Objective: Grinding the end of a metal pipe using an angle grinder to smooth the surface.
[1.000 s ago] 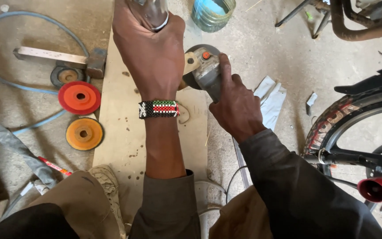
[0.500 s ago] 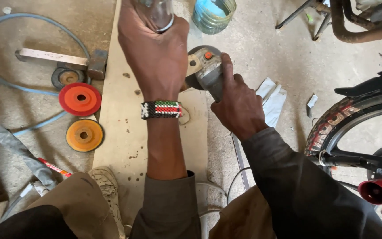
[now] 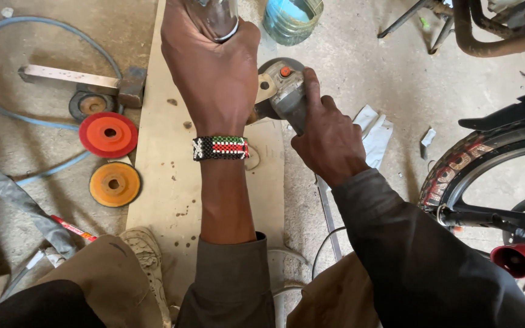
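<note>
Fingers of the left hand (image 3: pixel 214 67) are kept closed around a shiny metal tube (image 3: pixel 217 15), lifted slightly nearer than before, while the right hand (image 3: pixel 329 136) still grips the grinder (image 3: pixel 284 91) just beside it, over the board (image 3: pixel 165 182).

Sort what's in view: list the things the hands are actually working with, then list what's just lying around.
In hand:
- angle grinder, gripped by the right hand
- shiny metal piece, held by the left hand
- board beneath them

Lying about:
- red disc
- orange disc
- hammer
- blue hose
- blue tub
- motorcycle wheel
</note>
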